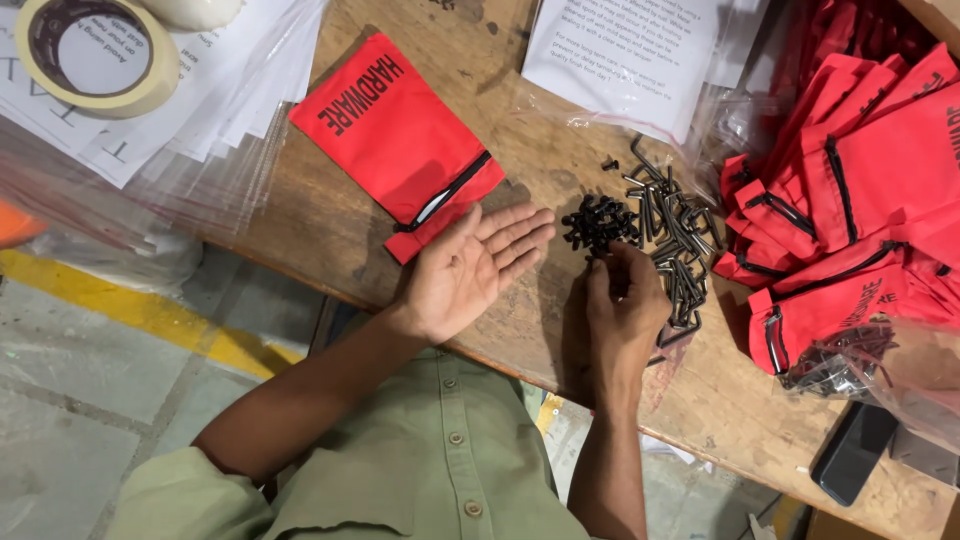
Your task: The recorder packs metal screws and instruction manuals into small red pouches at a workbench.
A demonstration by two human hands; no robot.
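Small matt black metal screws [598, 222] beside dull dark metal hex keys [678, 240]; matt red cloth zip pouch [400, 135]; rough, stained brown wooden table [330, 225]; glossy clear plastic bags [215, 150]; cream paper tape roll [95, 55].

1. A worn wooden desk [330, 215] carries everything.
2. A red zip pouch [400, 135] lies left of centre.
3. Small black screws [597, 222] sit heaped mid-desk, just beside a pile of hex keys [675, 235].
4. More red pouches [850, 190] are stacked at the right.
5. A tape roll [95, 55] rests on clear bags with paper sheets [215, 95] at far left.
6. A printed sheet [625, 55] lies at the far edge.
7. A dark phone [850, 452] lies near right.
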